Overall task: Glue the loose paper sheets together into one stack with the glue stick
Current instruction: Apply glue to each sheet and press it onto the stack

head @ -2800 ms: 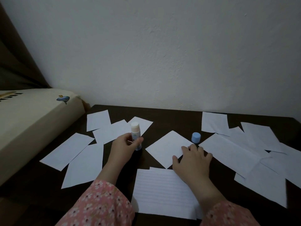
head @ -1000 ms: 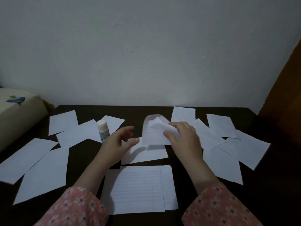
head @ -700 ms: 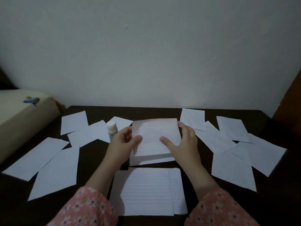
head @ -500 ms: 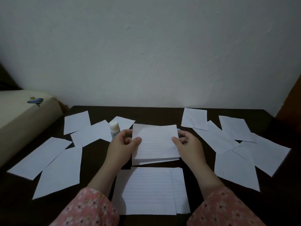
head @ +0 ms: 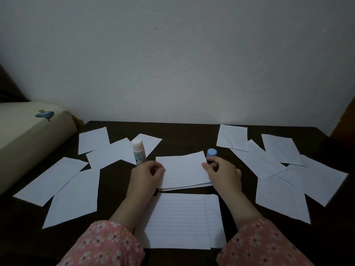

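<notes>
Both my hands on the lined sheet, mid-table.
My left hand and right hand pinch opposite edges of the lined sheet, fingers curled; glue stick stands uncapped behind the left.

I count five left sheets and about five right sheets, where overlaps blur my tally. One glue stick, one blue cap. Two layers show in the held sheets, two in the near stack.

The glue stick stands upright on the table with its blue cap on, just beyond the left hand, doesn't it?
Not quite: in the head view the glue stick is uncapped. Its blue cap sits apart on the table, beyond the right hand. The stick does stand upright just beyond the left hand.
</notes>
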